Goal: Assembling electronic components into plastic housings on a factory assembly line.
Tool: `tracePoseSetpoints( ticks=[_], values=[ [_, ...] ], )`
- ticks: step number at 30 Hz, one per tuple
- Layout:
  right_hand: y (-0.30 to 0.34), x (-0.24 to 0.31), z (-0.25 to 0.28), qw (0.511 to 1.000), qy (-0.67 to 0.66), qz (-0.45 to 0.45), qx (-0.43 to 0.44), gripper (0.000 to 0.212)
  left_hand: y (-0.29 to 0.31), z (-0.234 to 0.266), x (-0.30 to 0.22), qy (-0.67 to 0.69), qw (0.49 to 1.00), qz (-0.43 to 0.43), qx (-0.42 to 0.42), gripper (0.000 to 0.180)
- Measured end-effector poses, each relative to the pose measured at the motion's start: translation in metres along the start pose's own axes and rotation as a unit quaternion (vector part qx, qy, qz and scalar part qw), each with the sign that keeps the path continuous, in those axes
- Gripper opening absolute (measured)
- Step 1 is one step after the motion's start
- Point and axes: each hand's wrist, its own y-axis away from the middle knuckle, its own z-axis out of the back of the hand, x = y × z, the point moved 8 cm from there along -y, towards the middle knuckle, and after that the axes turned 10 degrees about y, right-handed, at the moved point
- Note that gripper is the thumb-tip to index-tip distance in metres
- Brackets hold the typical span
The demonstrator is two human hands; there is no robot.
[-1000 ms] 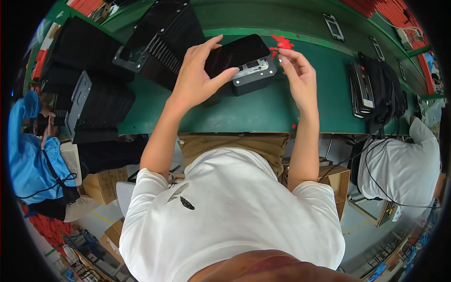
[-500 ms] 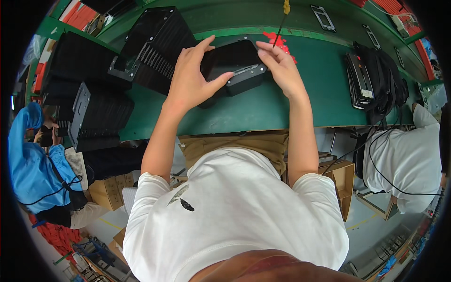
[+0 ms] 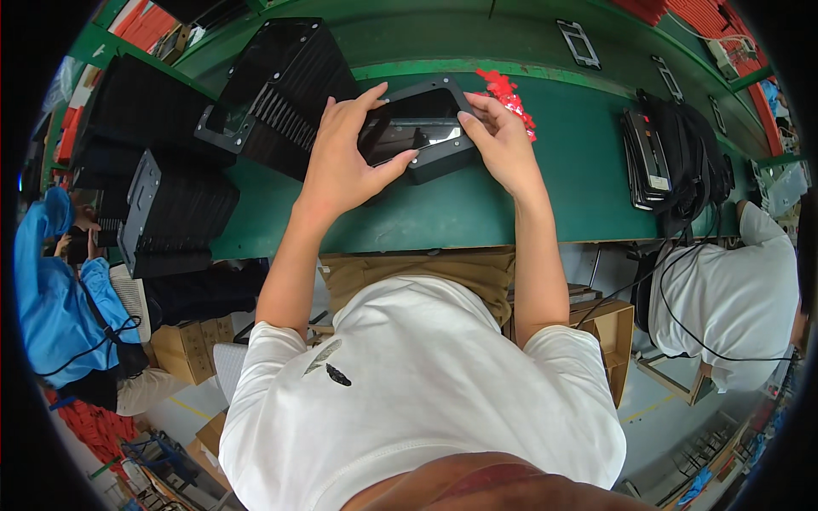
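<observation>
A short stack of black rectangular frames (image 3: 443,162) sits on the green bench in front of me, with round metal studs at its corners. Over its opening lies a glossy black panel (image 3: 417,134), which catches a bright reflection. My left hand (image 3: 345,162) grips the panel's left side, thumb at the near edge and fingers at the far one. At the right side, the thumb and fingers of my right hand (image 3: 503,140) close on its edge. The panel's outer edges are partly hidden by my fingers.
Tall stacks of black frames (image 3: 285,85) and another stack (image 3: 179,209) stand at left. Red plastic pieces (image 3: 507,98) lie beyond my right hand. Dark flat devices (image 3: 648,157) and black straps (image 3: 694,153) are at right. Co-workers sit on both sides.
The panel has shifted and tilted between my hands, so the frame's far rim and a bright reflection now show. My right hand has moved slightly nearer. The hanging yellow-topped rod has mostly left view.
</observation>
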Motion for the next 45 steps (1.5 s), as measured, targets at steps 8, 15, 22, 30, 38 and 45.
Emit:
tracePoseSetpoints(
  ticks=[8, 15, 22, 30, 38, 45],
  values=[
    [-0.007, 0.000, -0.001, 0.998, 0.050, 0.044, 0.022, 0.039, 0.024, 0.043, 0.003, 0.005, 0.997, 0.020, -0.076, 0.071],
    [-0.011, 0.007, 0.012, 0.994, 0.054, 0.024, 0.097, 0.040, 0.041, 0.036, 0.026, -0.019, 0.979, 0.187, 0.083, 0.056],
    [-0.063, 0.090, 0.110, 0.956, 0.146, 0.113, -0.227, 0.042, 0.044, 0.024, 0.046, 0.055, 0.979, 0.157, 0.122, 0.053],
    [0.009, 0.135, -0.035, 0.951, 0.089, 0.278, 0.100, 0.044, 0.050, 0.022, 0.047, 0.076, 0.977, 0.153, 0.126, 0.050],
    [0.057, 0.106, -0.069, 0.943, 0.217, 0.221, 0.125, 0.026, 0.050, 0.021, 0.047, 0.057, 0.980, 0.134, 0.133, 0.053],
    [0.065, 0.064, -0.081, 0.954, 0.077, 0.267, 0.117, 0.024, 0.049, 0.018, 0.053, 0.067, 0.975, 0.147, 0.149, 0.054]
  ],
)
